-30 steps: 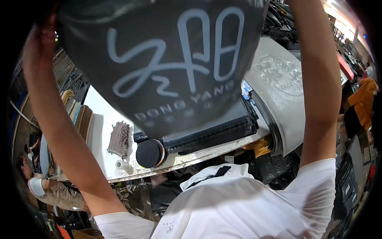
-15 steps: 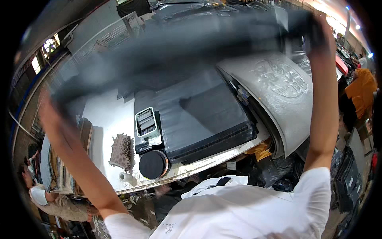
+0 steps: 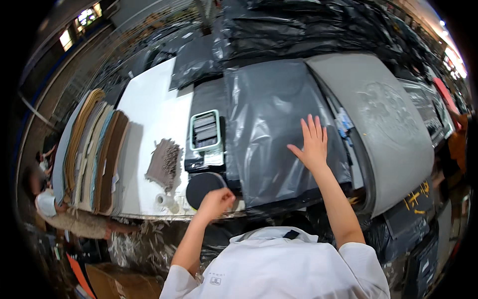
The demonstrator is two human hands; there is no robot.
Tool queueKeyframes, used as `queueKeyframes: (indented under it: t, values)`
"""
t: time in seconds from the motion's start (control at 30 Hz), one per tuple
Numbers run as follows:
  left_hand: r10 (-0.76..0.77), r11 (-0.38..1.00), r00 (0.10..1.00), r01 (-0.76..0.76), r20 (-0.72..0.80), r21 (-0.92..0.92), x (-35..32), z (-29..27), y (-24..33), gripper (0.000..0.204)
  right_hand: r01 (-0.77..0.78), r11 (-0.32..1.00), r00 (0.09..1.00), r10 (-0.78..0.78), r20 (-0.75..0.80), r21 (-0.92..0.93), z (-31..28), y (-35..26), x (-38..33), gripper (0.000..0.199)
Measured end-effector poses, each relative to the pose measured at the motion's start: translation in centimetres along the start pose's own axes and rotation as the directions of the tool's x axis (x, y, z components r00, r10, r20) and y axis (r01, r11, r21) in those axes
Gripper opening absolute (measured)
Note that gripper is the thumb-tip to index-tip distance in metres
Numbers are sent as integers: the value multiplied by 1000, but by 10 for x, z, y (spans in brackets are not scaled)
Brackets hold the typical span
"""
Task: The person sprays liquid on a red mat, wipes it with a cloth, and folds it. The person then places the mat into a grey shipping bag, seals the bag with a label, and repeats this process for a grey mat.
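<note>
Grey plastic sheet (image 3: 274, 107): laid out beneath the right grip (image 3: 313, 147), which is released, fingers spread; contact cannot be confirmed. Creases left of it remain unsmoothed. Left grip (image 3: 216, 202): curled beside the black disc (image 3: 200, 185); contents cannot be told.

The white worktop (image 3: 152, 94) carries mats (image 3: 92, 154), a shaggy cloth (image 3: 162, 165), a white roll (image 3: 168, 202), a black disc (image 3: 203, 187) and dark bags (image 3: 269, 124).

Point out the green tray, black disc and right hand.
Green tray (image 3: 205, 148): head view, on its near rim.
Black disc (image 3: 201, 188): head view, on its flat top.
Right hand (image 3: 314, 149): head view, on the back of the hand.
</note>
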State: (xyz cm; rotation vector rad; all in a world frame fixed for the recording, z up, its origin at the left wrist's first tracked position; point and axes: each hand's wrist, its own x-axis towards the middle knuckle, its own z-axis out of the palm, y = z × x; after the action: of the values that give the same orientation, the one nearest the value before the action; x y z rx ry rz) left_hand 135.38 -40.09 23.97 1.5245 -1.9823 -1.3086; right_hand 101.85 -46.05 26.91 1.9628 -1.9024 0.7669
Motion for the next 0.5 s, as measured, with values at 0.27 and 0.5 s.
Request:
queueKeyframes:
  t: [0.27,0.5]
  values:
    - [377,802,826,-66,-419,593,129,-99,-39,17,-74,995,990,64,122,72,66,5,-27,76]
    - [305,803,885,-40,-352,595,190,-133,-57,30,-80,994,992,72,108,70,64,12,-26,73]
